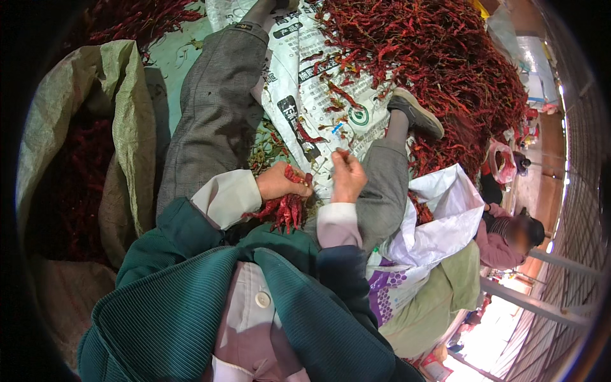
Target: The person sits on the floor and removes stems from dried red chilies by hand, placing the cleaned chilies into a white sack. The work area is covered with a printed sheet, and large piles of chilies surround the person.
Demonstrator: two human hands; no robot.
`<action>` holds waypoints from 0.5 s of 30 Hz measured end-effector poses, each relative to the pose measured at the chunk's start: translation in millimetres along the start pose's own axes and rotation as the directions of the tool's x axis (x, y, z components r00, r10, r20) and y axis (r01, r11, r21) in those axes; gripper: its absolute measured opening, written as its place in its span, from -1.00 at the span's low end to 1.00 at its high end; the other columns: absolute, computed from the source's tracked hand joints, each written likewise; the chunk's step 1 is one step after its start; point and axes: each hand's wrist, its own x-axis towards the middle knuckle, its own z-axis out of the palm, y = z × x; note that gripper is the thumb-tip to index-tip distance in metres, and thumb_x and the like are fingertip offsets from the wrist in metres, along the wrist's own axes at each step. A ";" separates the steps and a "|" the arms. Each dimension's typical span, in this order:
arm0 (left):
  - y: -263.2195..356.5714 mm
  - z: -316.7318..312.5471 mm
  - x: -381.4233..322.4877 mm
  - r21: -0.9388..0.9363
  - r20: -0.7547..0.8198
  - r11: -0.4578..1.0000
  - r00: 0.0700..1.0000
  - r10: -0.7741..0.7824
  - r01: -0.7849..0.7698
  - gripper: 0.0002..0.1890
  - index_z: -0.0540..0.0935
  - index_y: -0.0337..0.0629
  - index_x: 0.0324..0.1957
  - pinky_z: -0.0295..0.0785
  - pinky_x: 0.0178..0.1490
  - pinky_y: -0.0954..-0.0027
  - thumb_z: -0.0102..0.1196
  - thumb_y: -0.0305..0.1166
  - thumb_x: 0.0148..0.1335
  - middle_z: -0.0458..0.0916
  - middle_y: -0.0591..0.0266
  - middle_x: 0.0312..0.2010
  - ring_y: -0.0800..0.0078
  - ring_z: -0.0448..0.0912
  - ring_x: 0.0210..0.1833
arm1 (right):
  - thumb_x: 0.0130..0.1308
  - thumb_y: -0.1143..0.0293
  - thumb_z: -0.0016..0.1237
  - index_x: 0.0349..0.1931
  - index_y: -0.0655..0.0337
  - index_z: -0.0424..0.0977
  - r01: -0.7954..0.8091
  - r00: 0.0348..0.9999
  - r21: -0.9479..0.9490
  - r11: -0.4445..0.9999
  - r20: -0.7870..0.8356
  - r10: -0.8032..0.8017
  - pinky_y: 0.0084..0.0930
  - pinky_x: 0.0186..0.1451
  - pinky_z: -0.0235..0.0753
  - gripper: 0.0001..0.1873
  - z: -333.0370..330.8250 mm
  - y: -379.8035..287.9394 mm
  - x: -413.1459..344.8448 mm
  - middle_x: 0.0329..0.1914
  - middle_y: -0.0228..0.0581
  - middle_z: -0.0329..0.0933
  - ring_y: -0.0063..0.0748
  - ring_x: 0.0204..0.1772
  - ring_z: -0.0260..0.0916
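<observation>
My left hand (278,181) is closed around a bunch of dried red chili peppers (288,210), whose tips hang down over my lap. Just to its right, my right hand (349,179) is raised with thumb and fingers pinched together. It is slightly blurred, and whether anything small sits between the fingertips is unclear. Between my outstretched legs lies a white printed plastic sheet (329,124) bearing writing. Loose chili peppers (344,96) and scraps are scattered over it. Stems and green-brown bits (272,145) have gathered beside my left thigh.
A large heap of red chilies (420,62) rises beyond my right shoe (416,112). On my left stands an open woven sack (128,129) with chilies inside. An open white sack (451,229), also holding chilies, is at my right. Another person (501,236) sits farther right.
</observation>
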 end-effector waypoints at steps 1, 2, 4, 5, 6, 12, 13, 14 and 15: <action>4.4 -1.0 -3.0 0.032 -0.002 0.999 1.000 -0.020 0.020 -0.79 0.61 -0.39 -0.39 0.43 -0.30 0.51 0.28 -0.47 -0.08 0.61 0.23 -0.53 0.56 0.54 -0.45 | 0.03 0.47 0.14 -0.37 0.34 0.55 -0.003 1.000 0.000 1.000 -0.002 0.003 -0.63 -0.24 0.41 -0.84 -5.0 0.7 9.0 -0.42 -0.28 0.55 -0.66 -0.35 0.43; 5.0 -4.5 -3.8 0.072 -0.043 0.997 0.999 -0.021 0.024 -0.78 0.61 -0.39 -0.37 0.43 -0.30 0.52 0.29 -0.46 -0.07 0.61 0.24 -0.52 0.57 0.53 -0.45 | 0.01 0.46 0.15 -0.36 0.34 0.55 0.008 1.000 -0.120 0.993 0.018 -0.006 -0.62 -0.24 0.42 -0.82 -6.9 2.2 16.2 -0.42 -0.26 0.56 -0.63 -0.36 0.44; 1.9 -10.0 -2.6 0.144 -0.121 0.989 0.992 -0.021 0.039 -0.75 0.61 -0.39 -0.33 0.42 -0.30 0.53 0.30 -0.44 -0.06 0.61 0.25 -0.51 0.60 0.52 -0.45 | -0.01 0.43 0.17 -0.34 0.34 0.54 0.036 0.998 -0.358 0.933 0.062 -0.015 -0.60 -0.23 0.43 -0.77 -6.5 2.7 26.2 -0.42 -0.23 0.56 -0.56 -0.37 0.47; -0.6 -10.5 -2.9 0.062 -0.140 0.997 0.989 -0.036 0.045 -0.73 0.60 -0.39 -0.32 0.42 -0.30 0.53 0.30 -0.42 -0.05 0.61 0.25 -0.50 0.61 0.51 -0.45 | -0.03 0.42 0.17 -0.33 0.33 0.54 0.099 0.993 -0.419 0.903 0.094 -0.066 -0.57 -0.24 0.43 -0.76 -4.0 9.7 30.7 -0.42 -0.20 0.56 -0.51 -0.38 0.48; -1.1 -11.8 -1.3 -0.013 -0.158 0.999 0.986 -0.049 0.048 -0.71 0.60 -0.39 -0.30 0.41 -0.30 0.54 0.31 -0.41 -0.05 0.61 0.25 -0.49 0.61 0.51 -0.45 | -0.04 0.41 0.17 -0.33 0.33 0.54 0.164 0.985 -0.470 0.867 0.126 -0.118 -0.55 -0.25 0.44 -0.75 0.5 16.4 37.3 -0.42 -0.17 0.56 -0.45 -0.38 0.50; 2.7 -19.3 3.3 -0.048 -0.280 0.999 0.960 -0.011 -0.003 -0.73 0.63 -0.31 -0.37 0.40 -0.31 0.53 0.30 -0.30 -0.01 0.61 0.28 -0.47 0.59 0.52 -0.43 | -0.07 0.42 0.16 -0.34 0.30 0.55 0.253 0.952 -0.604 0.756 0.295 -0.083 -0.49 -0.34 0.41 -0.75 10.9 24.8 53.2 -0.52 -0.16 0.54 -0.35 -0.47 0.46; -1.2 -22.5 4.9 -0.108 -0.296 0.994 0.954 -0.043 0.011 -0.74 0.63 -0.31 -0.37 0.41 -0.32 0.52 0.29 -0.30 0.00 0.61 0.28 -0.48 0.58 0.53 -0.45 | -0.06 0.42 0.16 -0.34 0.31 0.55 0.189 0.959 -0.556 0.809 0.281 -0.031 -0.52 -0.35 0.40 -0.76 8.8 21.5 49.5 -0.53 -0.20 0.54 -0.43 -0.48 0.44; -4.2 -25.6 6.7 -0.168 -0.308 0.986 0.948 -0.076 0.024 -0.74 0.62 -0.31 -0.38 0.41 -0.33 0.52 0.28 -0.29 0.01 0.61 0.27 -0.48 0.57 0.53 -0.46 | -0.05 0.42 0.16 -0.35 0.32 0.56 0.121 0.963 -0.506 0.854 0.268 0.022 -0.56 -0.37 0.38 -0.77 6.6 18.1 45.0 -0.55 -0.24 0.53 -0.50 -0.49 0.42; -4.8 -25.4 8.0 -0.226 -0.312 0.973 0.944 -0.107 0.035 -0.74 0.62 -0.31 -0.38 0.41 -0.34 0.51 0.27 -0.29 0.03 0.61 0.27 -0.49 0.57 0.53 -0.47 | -0.03 0.42 0.16 -0.36 0.33 0.55 0.072 0.955 -0.447 0.892 0.289 0.067 -0.59 -0.37 0.36 -0.78 4.3 12.2 39.0 -0.55 -0.28 0.53 -0.55 -0.48 0.39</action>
